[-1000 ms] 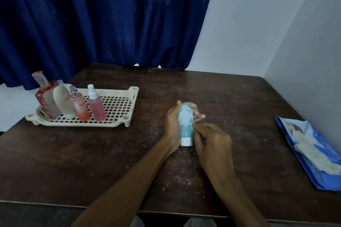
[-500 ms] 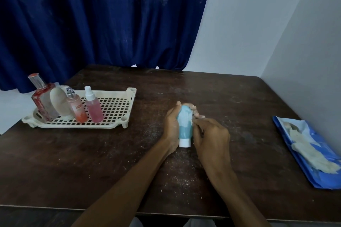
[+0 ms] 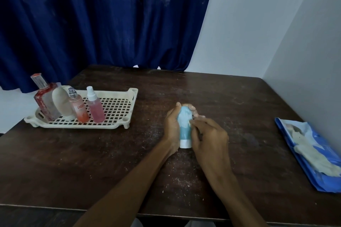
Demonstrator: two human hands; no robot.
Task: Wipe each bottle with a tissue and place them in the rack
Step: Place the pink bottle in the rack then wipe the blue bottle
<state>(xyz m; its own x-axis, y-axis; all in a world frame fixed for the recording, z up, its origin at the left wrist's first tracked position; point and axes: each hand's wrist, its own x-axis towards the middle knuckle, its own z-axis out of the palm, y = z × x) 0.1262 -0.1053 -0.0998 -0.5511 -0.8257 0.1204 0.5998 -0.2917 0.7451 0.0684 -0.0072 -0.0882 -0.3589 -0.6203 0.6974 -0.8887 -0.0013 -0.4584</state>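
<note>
Subject of inspection: the blue tube [image 3: 184,127], the one bottle outside the rack [image 3: 127,125]. It stands well to the right of the rack on the table [image 3: 230,94], white cap [image 3: 185,143] down and touching the surface.

Left hand [image 3: 171,127]: grip closed round the tube on the side facing the rack, thumb at the top, fingertips showing past the far side. It holds the tube upright.

Right hand [image 3: 210,136]: grip narrow, fingertips bunched against the tube's upper body on the side away from the rack. A pale scrap at those fingertips appears to be the tissue [image 3: 190,122], pinched. Most of it is hidden, so this is a judgement.

Change noted: a second ago the right fingertips worked lower on the tube, nearer the cap. They now sit higher, toward the rounded end. The left hand and the tube have not shifted from their place right of the rack. The wipe is therefore advancing up the body and is not finished, since a whitish film remains on the upper part.

Rack contents, unchanged: red square perfume bottle [image 3: 45,101] at the left end, oval cream bottle [image 3: 60,103], orange spray bottle [image 3: 78,110] and pink spray bottle [image 3: 95,110] in a row. The right half of the rack's grid is free.

Far right of the rack, at the table's opposite edge, lies a blue tissue pack [image 3: 313,167].

Assessment: four bottles racked, the last one under wipe. Transfer to the rack is not yet begun.
</note>
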